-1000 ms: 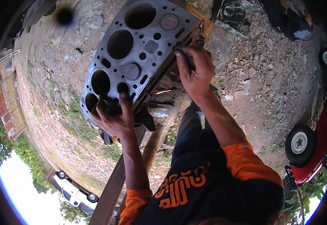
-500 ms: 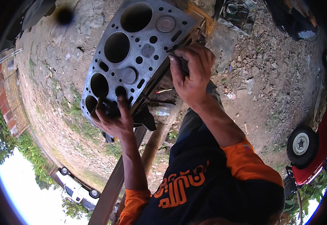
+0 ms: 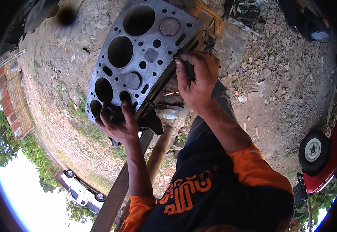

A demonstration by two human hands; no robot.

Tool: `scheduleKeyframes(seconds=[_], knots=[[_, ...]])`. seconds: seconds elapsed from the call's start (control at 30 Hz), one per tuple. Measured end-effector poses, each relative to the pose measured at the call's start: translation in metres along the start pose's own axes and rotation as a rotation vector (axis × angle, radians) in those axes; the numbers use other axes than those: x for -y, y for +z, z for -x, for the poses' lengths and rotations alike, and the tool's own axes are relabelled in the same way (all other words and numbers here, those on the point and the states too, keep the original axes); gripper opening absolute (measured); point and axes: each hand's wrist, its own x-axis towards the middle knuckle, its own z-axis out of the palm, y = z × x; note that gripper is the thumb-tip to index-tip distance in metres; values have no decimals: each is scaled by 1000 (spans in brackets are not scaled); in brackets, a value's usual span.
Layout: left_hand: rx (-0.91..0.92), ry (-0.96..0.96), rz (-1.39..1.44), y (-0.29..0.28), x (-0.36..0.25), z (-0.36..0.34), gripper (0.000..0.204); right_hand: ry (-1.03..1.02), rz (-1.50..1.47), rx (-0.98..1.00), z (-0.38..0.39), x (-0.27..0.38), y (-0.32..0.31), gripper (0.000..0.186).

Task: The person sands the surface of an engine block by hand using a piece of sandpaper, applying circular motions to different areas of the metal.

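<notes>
a block (image 3: 137, 56) is lying before a person (image 3: 230, 185), whose left hand (image 3: 118, 125) is spreading wide over its near end; the right hand (image 3: 198, 79) is curling narrowly at its right edge, grip unclear.

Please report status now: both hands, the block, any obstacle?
Left hand at block, lower end; grip unclear. Right hand at its right edge, grip unclear. Bores visible; left hand hides part of block.

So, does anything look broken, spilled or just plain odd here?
No spill or clear damage shows on the engine block. One oddity: a dark round blotch at upper left; I can't tell whether it's on the ground or the lens. The white vehicle looks tilted, probably fisheye distortion.
</notes>
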Motion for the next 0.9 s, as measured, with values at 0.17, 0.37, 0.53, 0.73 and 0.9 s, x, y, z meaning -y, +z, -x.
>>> scheduleKeyframes(seconds=[0.17,0.37,0.53,0.73,0.9], knots=[[9,-8,-1,-1,-3,-1,77,-17,-30,-13,-1,-2,0,23],[30,-36,3,-2,-7,-2,77,-37,-22,-20,-3,-4,0,23],[16,34,-3,-2,0,0,77,-24,-18,-14,3,-8,2,22],[-3,20,-2,-2,-4,0,78,11,-20,5,3,-4,0,23],[36,-27,-15,-3,-2,0,77,-2,-18,17,2,-3,-2,24]])
